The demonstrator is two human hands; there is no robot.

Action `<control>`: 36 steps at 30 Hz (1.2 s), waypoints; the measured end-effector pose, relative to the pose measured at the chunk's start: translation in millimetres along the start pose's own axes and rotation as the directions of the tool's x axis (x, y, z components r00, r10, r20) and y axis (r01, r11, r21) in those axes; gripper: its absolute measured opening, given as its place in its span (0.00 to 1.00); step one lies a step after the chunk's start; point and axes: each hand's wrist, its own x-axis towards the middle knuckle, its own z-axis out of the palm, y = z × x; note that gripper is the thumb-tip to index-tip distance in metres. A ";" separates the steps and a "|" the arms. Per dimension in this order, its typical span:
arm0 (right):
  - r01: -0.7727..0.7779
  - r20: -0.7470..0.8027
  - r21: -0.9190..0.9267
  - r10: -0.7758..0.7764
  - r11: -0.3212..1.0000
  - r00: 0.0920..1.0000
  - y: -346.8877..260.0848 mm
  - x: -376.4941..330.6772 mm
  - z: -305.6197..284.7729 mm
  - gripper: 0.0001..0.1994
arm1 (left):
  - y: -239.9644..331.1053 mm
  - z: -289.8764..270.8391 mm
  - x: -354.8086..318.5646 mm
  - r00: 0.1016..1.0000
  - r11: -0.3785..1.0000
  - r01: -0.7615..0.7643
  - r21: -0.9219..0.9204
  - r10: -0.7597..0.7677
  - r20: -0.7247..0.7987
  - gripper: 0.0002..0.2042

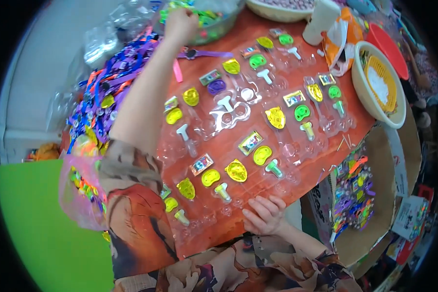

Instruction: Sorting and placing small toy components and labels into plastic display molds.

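Note:
My left hand reaches over a clear bowl of bright green and yellow pieces at the far left; its fingers are curled, and their tips are hidden. My right hand rests on the near edge of the red-topped table, fingers apart, holding nothing. Clear plastic trays lie in slanting rows. In them sit yellow shield-shaped pieces, yellow or green oval pieces, small picture cards and stubby tubes. Some far trays hold white T-shaped pieces. One has a purple coil.
A heap of purple and blue straps lies left, above a pink bag of coloured bits. At right stand a cream basin with a yellow basket, a red bowl and a cardboard box. A white container stands far right.

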 end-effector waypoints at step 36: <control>0.141 0.045 0.092 -0.146 0.986 0.988 13.7 0.9 -1.7 0.13 | -35.2 -8.4 44.7 0.943 0.893 0.294 -0.340 -0.213 0.256 0.16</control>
